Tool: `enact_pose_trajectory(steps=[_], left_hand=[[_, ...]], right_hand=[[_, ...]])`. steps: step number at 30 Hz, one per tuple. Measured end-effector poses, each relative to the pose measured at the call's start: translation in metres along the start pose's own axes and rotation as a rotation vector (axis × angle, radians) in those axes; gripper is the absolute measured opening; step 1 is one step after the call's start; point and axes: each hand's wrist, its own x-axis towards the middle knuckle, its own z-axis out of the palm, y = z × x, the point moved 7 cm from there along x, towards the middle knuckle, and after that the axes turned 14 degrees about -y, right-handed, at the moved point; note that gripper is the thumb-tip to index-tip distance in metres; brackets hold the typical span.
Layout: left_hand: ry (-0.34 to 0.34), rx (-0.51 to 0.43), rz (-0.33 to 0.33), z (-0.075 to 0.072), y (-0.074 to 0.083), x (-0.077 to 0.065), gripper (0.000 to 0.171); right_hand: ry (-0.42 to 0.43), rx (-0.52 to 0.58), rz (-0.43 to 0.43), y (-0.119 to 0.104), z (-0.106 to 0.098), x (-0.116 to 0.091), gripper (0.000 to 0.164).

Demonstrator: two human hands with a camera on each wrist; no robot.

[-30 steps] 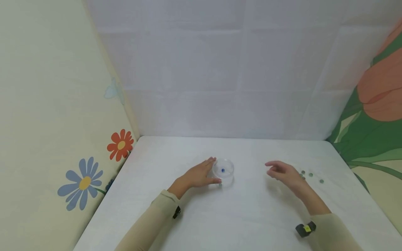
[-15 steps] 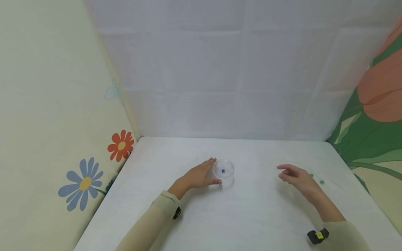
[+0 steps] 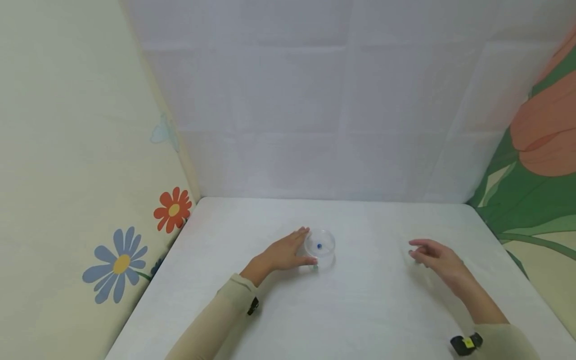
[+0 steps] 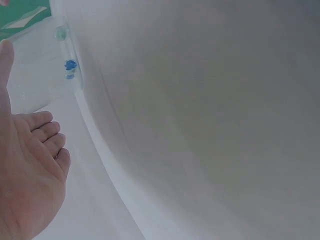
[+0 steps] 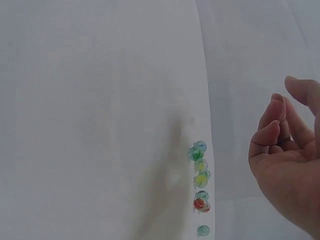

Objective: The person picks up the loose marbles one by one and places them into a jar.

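Observation:
A clear round container [image 3: 327, 257] stands mid-table, a blue marble [image 3: 319, 246] showing inside. My left hand [image 3: 281, 252] holds its left side between thumb and fingers. In the left wrist view, a green marble [image 4: 61, 33] and the blue marble [image 4: 70, 65] lie near the container's base. To the right, my right hand [image 3: 443, 262] hovers low over several loose glass marbles, its fingers bent and the thumb apart from them. The right wrist view shows nothing between thumb and fingers; green, yellow and red marbles [image 5: 201, 180] lie beside that hand [image 5: 290, 150]. The head view mostly hides them.
A white cloth covers the table [image 3: 351, 310], and a white sheet [image 3: 279, 100] hangs behind it. A wall with painted flowers [image 3: 121, 263] borders the left side. Green leaves and an orange tulip [image 3: 546, 125] decorate the right side.
My right hand has moved right and slightly toward me, now covering marbles that showed earlier beyond its wrist. The left hand and the container have stayed in place.

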Motion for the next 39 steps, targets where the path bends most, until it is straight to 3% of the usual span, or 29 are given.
enact_pose_trajectory(steps=[6, 14, 22, 29, 39], left_hand=[[-0.001, -0.001, 0.005, 0.000, 0.001, -0.001, 0.104], [-0.004, -0.011, 0.007, 0.000, 0.001, -0.002, 0.104], [0.003, -0.011, 0.013, -0.001, 0.001, -0.003, 0.104], [0.007, 0.006, 0.013, 0.000, 0.000, -0.001, 0.104], [0.001, 0.002, 0.012, 0.001, -0.001, 0.000, 0.104]], right_hand=[[0.002, -0.006, 0.011, 0.011, -0.006, -0.004, 0.053], [0.011, -0.015, 0.146, 0.037, -0.019, -0.007, 0.060], [0.045, -0.030, 0.107, 0.048, -0.034, -0.015, 0.060], [0.047, -0.062, 0.170, 0.063, -0.050, -0.019, 0.071], [0.023, -0.079, 0.156, 0.087, -0.066, -0.026, 0.077]])
